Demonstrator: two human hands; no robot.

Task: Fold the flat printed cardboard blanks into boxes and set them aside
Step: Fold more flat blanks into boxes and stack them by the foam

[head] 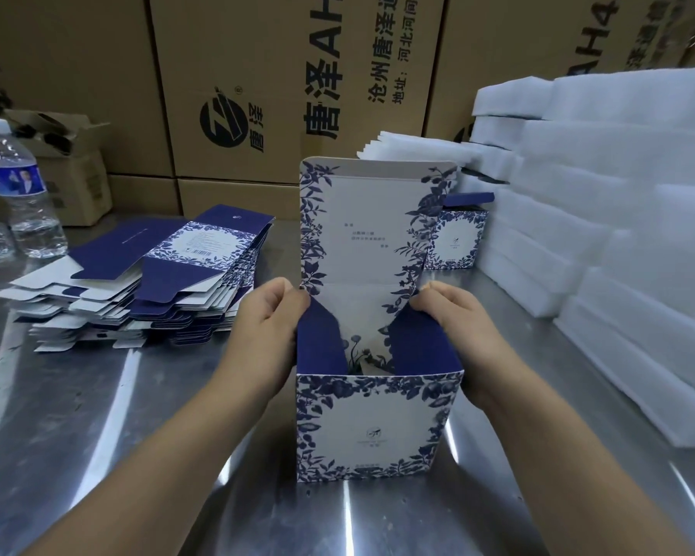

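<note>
Pinching navy flaps of square floral cardboard box: left hand, right hand.

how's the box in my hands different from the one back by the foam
The held blue floral cardboard box has its lid flap upright, open; the far blue floral cardboard box, beside white foam sheets, has its dark top folded over. Left hand and right hand pinch the held box's side flaps; the far one stands untouched. Both share the floral border.
</note>
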